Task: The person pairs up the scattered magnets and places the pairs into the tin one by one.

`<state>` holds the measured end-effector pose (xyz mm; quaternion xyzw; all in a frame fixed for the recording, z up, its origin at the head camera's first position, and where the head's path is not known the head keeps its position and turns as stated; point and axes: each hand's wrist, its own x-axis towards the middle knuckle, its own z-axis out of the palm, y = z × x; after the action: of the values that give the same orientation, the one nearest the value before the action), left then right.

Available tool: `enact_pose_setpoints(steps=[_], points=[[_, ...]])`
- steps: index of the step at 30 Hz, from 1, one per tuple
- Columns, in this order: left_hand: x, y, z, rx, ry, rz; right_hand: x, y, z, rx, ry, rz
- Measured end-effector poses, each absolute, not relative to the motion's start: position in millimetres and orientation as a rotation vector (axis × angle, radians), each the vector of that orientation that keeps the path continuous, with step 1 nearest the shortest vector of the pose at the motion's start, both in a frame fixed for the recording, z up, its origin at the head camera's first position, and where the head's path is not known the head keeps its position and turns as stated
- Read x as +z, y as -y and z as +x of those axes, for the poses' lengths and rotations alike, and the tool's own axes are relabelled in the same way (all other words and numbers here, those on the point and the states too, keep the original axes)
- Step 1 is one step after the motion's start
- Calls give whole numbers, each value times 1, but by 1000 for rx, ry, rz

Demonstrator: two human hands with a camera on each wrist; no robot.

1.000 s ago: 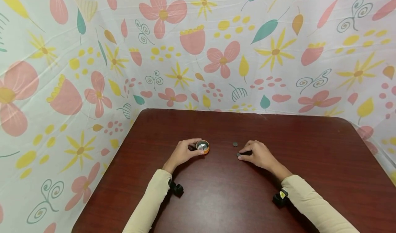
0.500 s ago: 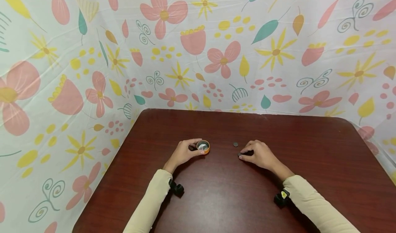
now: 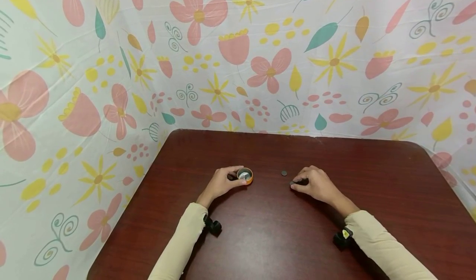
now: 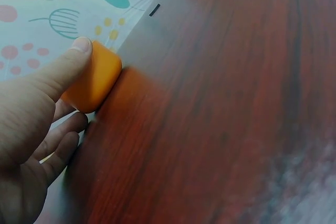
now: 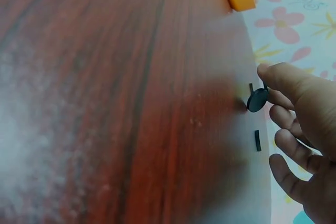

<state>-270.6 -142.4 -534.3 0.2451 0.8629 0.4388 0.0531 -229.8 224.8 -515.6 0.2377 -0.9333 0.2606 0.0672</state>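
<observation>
My left hand (image 3: 221, 183) holds a small round tin (image 3: 250, 179), orange outside and silvery inside, its opening facing up. In the left wrist view the thumb lies on the orange wall of the tin (image 4: 100, 80), which sits on the tabletop. My right hand (image 3: 316, 184) pinches a small dark disc (image 5: 257, 99) between thumb and index finger, tilted close to the table, with the other fingers loosely bent. Another dark disc (image 3: 284, 173) lies flat just left of and beyond the right hand. Something greyish shows inside the tin, too small to make out.
The glossy reddish-brown table (image 3: 256, 230) has rounded far corners and meets a flower-printed cloth (image 3: 238, 77) behind and at the left. Thin dark pieces lie on the table in both wrist views. Black devices sit at both wrists.
My right hand has shifted slightly to the right with the dark disc in its fingers. The left hand stays on the tin, and the view has drifted a little.
</observation>
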Motion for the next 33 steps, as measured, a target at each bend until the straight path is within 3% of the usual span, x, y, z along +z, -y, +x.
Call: enact_pose_setpoints(steps=[20, 33], points=[[-535, 142, -271, 1354, -2620, 755, -514, -232, -229, 779, 2735, 719], [-537, 143, -271, 1372, -2609, 760, -492, -215, -244, 879, 2684, 792]])
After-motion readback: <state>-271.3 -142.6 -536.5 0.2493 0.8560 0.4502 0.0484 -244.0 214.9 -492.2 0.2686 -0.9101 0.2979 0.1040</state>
